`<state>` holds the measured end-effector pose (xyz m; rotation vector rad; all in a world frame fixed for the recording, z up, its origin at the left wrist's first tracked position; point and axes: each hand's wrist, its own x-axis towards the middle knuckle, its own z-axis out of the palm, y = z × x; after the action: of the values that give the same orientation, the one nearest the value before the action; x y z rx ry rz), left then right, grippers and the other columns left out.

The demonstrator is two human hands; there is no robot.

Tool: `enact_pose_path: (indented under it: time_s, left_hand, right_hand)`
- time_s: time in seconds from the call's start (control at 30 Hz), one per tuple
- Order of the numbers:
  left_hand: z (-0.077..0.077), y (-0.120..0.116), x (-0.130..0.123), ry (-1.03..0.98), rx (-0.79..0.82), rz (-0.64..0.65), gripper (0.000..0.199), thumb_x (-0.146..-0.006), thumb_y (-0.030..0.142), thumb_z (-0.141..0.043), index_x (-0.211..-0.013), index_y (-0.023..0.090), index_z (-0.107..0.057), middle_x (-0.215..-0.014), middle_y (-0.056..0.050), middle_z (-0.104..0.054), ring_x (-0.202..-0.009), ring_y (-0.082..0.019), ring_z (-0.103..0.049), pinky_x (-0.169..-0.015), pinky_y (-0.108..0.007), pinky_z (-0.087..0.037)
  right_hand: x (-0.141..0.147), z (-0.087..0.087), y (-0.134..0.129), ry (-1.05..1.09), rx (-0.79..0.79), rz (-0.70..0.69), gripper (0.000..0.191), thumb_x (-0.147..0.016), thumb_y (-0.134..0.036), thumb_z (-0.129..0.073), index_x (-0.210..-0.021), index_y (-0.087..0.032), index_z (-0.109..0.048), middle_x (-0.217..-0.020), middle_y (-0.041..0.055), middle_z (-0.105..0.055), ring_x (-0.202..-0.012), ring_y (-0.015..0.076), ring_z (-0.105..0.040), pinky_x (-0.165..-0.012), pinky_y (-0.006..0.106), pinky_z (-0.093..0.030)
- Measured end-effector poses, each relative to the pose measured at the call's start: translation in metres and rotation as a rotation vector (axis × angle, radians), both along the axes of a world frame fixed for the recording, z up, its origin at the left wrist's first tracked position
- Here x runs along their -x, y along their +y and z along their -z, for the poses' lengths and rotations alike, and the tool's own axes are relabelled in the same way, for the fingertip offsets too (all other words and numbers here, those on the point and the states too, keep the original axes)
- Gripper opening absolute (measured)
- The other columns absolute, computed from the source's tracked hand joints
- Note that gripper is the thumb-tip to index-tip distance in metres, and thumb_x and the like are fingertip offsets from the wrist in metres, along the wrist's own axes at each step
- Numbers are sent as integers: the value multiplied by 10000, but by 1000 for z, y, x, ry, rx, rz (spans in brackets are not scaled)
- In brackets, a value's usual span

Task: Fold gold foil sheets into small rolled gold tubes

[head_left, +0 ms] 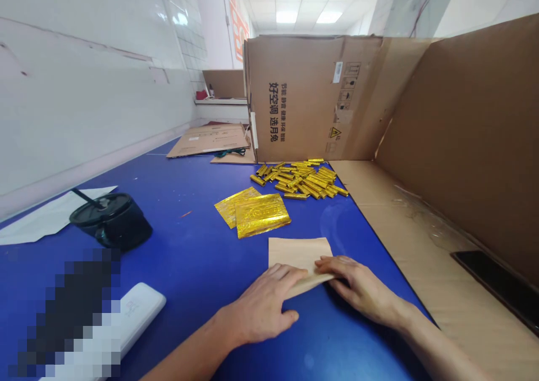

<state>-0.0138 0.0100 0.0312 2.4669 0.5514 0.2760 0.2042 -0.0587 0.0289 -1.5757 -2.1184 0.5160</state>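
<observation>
A tan sheet of paper [297,250] lies on the blue table in front of me, its near edge slanting and slightly raised. My left hand [269,299] rests flat across its lower left part, fingers stretched out and thumb apart. At the right edge, my right hand [357,285] has its fingers over the paper and its thumb below, closed on that edge. Just beyond lie two overlapping gold foil sheets [263,215]. Farther back is a loose heap of several gold foil rolls [311,181].
A dark cup [122,223] with a straw and a white device [143,308] are at left. White paper [37,223] lies by the wall. A large cardboard box [311,100] stands behind the rolls. Cardboard [379,212] borders the right side, with a dark flat object [492,280] on it.
</observation>
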Motion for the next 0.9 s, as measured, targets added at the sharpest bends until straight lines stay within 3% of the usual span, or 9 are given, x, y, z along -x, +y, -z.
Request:
enact_pose_path:
  time_s: [0.1, 0.2, 0.3, 0.43, 0.67, 0.73, 0.8, 0.9]
  left_hand:
    - [0, 5, 2, 1, 3, -9, 582, -665, 68, -452, -1215, 240, -371, -1153, -35, -467, -1072, -175, -405, -933, -312, -299]
    - [1, 13, 2, -26, 7, -80, 408, -718, 63, -399, -1082, 217, -500, -1023, -26, -547, -967, -155, -475, -858, -267, -347]
    - [3, 20, 1, -46, 55, -219, 212, -786, 144, -376, -847, 190, -574, -785, 3, -589, -749, -136, -527, -691, -228, -382]
    - [3, 20, 0, -63, 100, -328, 169, -784, 179, -387, -738, 175, -549, -634, 31, -541, -598, -114, -493, -562, -204, -343]
    - [1, 10, -4, 3, 115, -363, 183, -803, 207, -362, -750, 186, -536, -649, 21, -561, -615, -123, -517, -578, -211, -349]
    - [2, 9, -4, 87, 75, -428, 156, -789, 235, -409, -874, 198, -536, -717, 2, -586, -671, -151, -545, -612, -235, -365]
    - [2, 8, -5, 169, -19, -493, 279, -753, 263, -481, -1025, 204, -500, -839, -32, -587, -767, -188, -550, -666, -272, -379]
    - [2, 8, -5, 227, -208, -506, 370, -704, 298, -552, -1053, 184, -508, -960, -76, -530, -906, -236, -492, -755, -328, -366]
  right_hand:
    - [-1, -1, 2, 126, 32, 82, 225, -807, -204, -415, -956, -199, -583, -954, 44, -626, -889, 176, -554, -811, 300, -405]
    - [-1, -3, 3, 231, 96, 165, 212, -822, -297, -419, -880, -185, -589, -817, 23, -629, -759, 167, -561, -697, 271, -436]
    - [0, -4, 3, 344, 124, 164, 210, -800, -332, -467, -898, -180, -574, -833, 13, -620, -772, 164, -551, -703, 260, -432]
    - [3, -3, 4, 470, 166, 121, 237, -808, -333, -464, -950, -177, -571, -875, 18, -619, -829, 172, -545, -751, 270, -420]
    - [9, 7, 4, 628, 236, 252, 290, -806, -403, -437, -902, -175, -590, -763, 15, -635, -740, 191, -579, -628, 273, -454]
    - [11, 9, 3, 561, 202, 295, 279, -788, -418, -453, -841, -188, -603, -724, 9, -638, -699, 189, -582, -595, 267, -452]
    - [11, 10, 2, 449, 156, 330, 253, -766, -421, -473, -751, -204, -604, -665, -2, -633, -636, 178, -574, -555, 256, -441]
    - [12, 11, 1, 283, 102, 345, 212, -756, -391, -483, -664, -222, -572, -606, -13, -612, -570, 159, -550, -515, 241, -416]
